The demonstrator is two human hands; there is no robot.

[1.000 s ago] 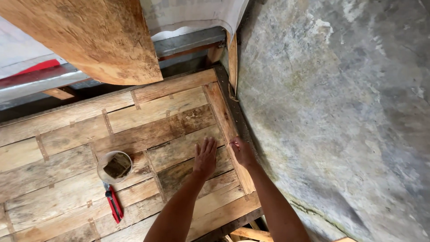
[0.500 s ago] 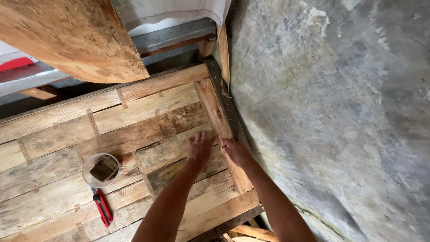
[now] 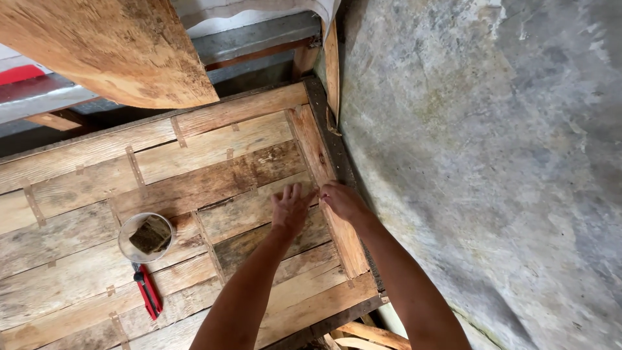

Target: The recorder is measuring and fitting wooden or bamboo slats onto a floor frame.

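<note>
Left hand [image 3: 291, 209], fingers spread and palm down, lies flat on the planks of the wooden panel [image 3: 194, 181]. Right hand [image 3: 342, 199], fingers curled and empty, touches the edge batten [image 3: 324, 188] along the panel's right side. The batten's long axis runs away from the person, directly under the right hand, just right of the left. Well apart to the left: a round dish [image 3: 146, 236] and red-handled pliers [image 3: 149, 295].

Bare planks [image 3: 194, 162] open left of hands; bowl [image 3: 146, 236] and red pliers [image 3: 149, 295] lower left; concrete wall [image 3: 486, 162] blocks right; slab [image 3: 110, 45] overhangs far edge.
</note>
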